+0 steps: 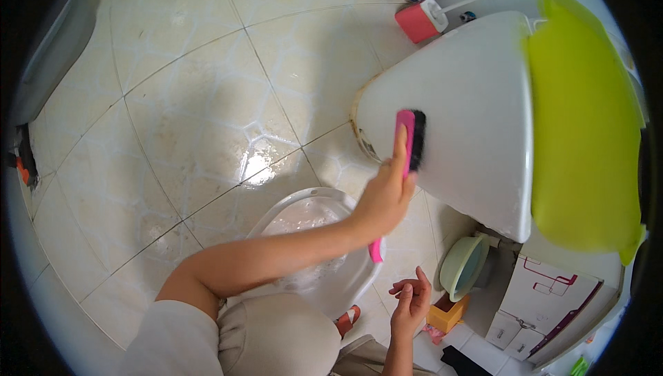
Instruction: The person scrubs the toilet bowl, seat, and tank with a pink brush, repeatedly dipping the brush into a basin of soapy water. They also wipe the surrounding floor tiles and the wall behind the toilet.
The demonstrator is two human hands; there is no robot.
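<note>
My left hand point(386, 197) grips a pink scrubbing brush point(406, 140) with black bristles, the forefinger laid along its back. The tail of the pink handle shows below the wrist. The bristles face the outer side of a white toilet point(461, 112); whether they touch it I cannot tell. Beneath my left forearm is a white plastic basin point(365, 277) of sudsy water, partly covered by the arm. My right hand point(411, 298) is raised at the lower right, bare, with fingers loosely bent and apart. Brown staining runs along the toilet's base point(357, 112).
A yellow-green cover point(585, 132) lies over the toilet top. Behind the toilet stands a pink-and-white toilet brush holder point(419, 21). A pale green basin point(450, 267), a yellow box point(448, 314) and a white cabinet point(549, 293) are at right. Wet patches shine on the floor tiles point(259, 163).
</note>
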